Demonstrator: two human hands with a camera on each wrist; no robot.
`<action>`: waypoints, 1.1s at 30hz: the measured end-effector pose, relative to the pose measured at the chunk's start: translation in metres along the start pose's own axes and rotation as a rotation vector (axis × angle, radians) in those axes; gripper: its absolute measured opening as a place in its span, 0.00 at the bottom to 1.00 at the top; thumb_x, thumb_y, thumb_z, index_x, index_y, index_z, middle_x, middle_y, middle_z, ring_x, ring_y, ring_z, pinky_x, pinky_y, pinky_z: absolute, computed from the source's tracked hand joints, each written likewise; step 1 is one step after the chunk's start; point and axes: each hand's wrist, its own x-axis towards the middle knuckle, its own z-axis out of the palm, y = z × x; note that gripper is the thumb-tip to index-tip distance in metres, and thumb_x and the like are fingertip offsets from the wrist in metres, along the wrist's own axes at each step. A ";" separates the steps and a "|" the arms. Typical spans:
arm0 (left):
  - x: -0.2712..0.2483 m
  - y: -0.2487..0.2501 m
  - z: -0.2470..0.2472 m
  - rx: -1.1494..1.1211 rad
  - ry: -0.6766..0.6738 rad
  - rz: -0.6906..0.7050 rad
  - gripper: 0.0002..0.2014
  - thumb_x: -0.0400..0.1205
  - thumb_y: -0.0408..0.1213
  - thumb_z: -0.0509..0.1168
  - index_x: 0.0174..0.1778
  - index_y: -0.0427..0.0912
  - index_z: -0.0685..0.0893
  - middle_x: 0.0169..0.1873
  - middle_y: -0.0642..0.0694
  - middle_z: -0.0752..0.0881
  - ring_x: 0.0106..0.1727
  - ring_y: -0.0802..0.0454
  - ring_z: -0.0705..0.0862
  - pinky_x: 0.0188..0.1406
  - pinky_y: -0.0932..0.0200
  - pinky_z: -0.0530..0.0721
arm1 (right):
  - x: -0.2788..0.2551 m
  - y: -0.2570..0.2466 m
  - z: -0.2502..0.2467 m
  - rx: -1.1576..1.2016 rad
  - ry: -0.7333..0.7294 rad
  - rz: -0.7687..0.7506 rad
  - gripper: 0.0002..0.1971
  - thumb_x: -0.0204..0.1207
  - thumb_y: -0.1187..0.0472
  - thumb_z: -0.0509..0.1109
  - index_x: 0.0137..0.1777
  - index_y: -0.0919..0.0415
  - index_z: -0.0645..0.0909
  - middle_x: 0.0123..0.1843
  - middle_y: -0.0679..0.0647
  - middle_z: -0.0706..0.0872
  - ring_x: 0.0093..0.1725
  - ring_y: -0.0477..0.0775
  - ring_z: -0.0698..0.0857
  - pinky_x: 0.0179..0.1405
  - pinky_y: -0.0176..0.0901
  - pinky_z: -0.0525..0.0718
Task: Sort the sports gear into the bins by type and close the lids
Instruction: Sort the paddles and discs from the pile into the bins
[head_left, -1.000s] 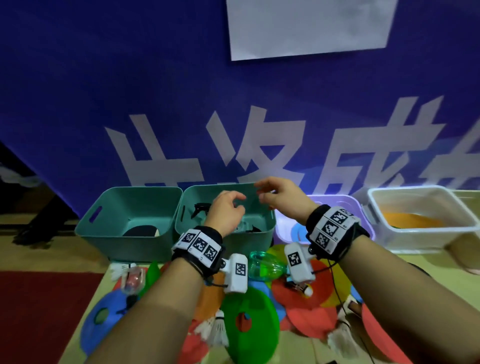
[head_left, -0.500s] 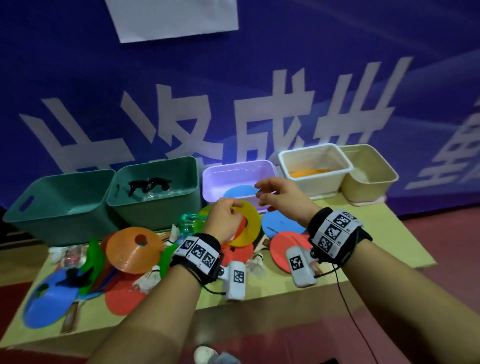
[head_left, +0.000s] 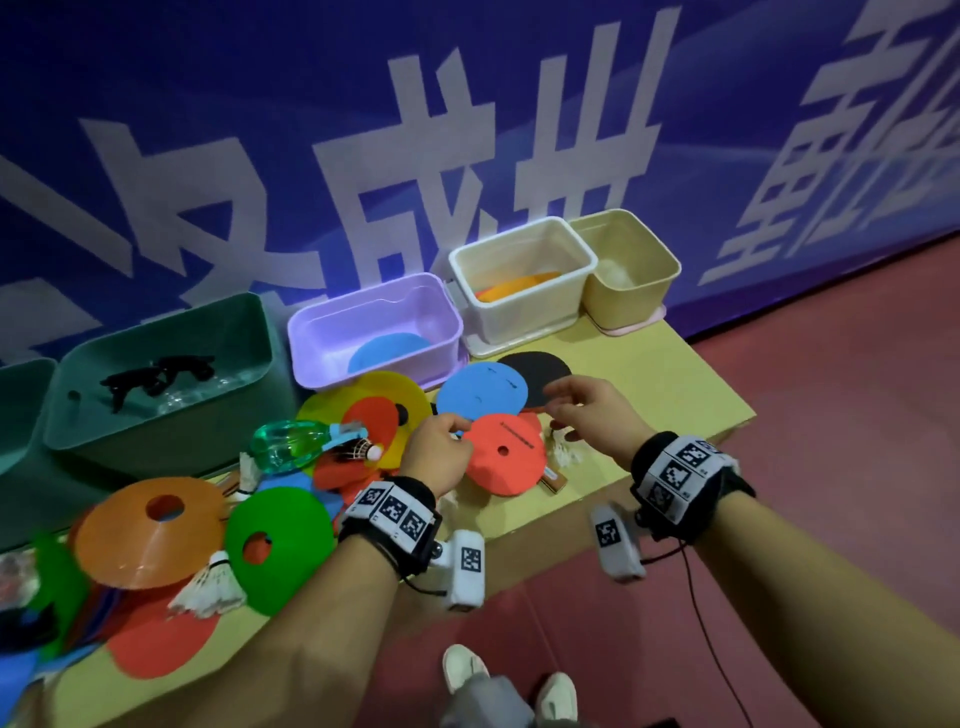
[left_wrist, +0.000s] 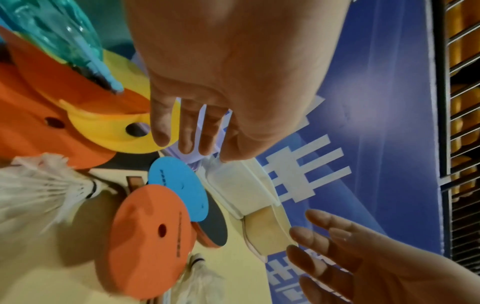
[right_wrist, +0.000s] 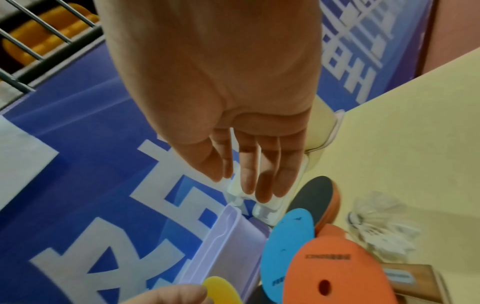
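My left hand (head_left: 439, 452) and right hand (head_left: 592, 415) hover w/ loose, spread fingers, gripping nothing afaict. Red disc (head_left: 501, 460) lies on worktop (head_left: 665, 395) betw. them, blue disc (head_left: 480, 397) just beyond fingertips.

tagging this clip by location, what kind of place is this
Probably an indoor sports hall: a big blue banner with white characters, reddish court-like flooring, and a low table of training discs and shuttlecocks.
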 end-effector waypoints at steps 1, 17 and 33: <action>0.006 -0.006 0.007 0.001 -0.028 -0.025 0.14 0.81 0.31 0.64 0.62 0.40 0.84 0.62 0.45 0.85 0.60 0.47 0.82 0.59 0.56 0.79 | 0.004 0.009 0.000 -0.001 0.009 0.034 0.11 0.80 0.68 0.64 0.59 0.59 0.82 0.47 0.60 0.88 0.42 0.56 0.87 0.41 0.51 0.86; 0.069 -0.064 0.072 -0.191 -0.333 -0.480 0.22 0.79 0.34 0.64 0.70 0.46 0.79 0.53 0.41 0.85 0.44 0.44 0.88 0.53 0.44 0.90 | 0.044 0.101 0.031 0.002 0.079 0.408 0.17 0.75 0.68 0.64 0.63 0.60 0.82 0.48 0.58 0.88 0.45 0.62 0.87 0.40 0.49 0.85; 0.088 -0.066 0.053 -0.238 -0.095 -0.186 0.04 0.81 0.34 0.69 0.49 0.46 0.86 0.47 0.48 0.85 0.49 0.49 0.85 0.53 0.53 0.85 | 0.067 0.115 0.060 -0.135 -0.004 0.512 0.27 0.77 0.62 0.70 0.77 0.48 0.74 0.67 0.55 0.82 0.45 0.58 0.84 0.48 0.56 0.88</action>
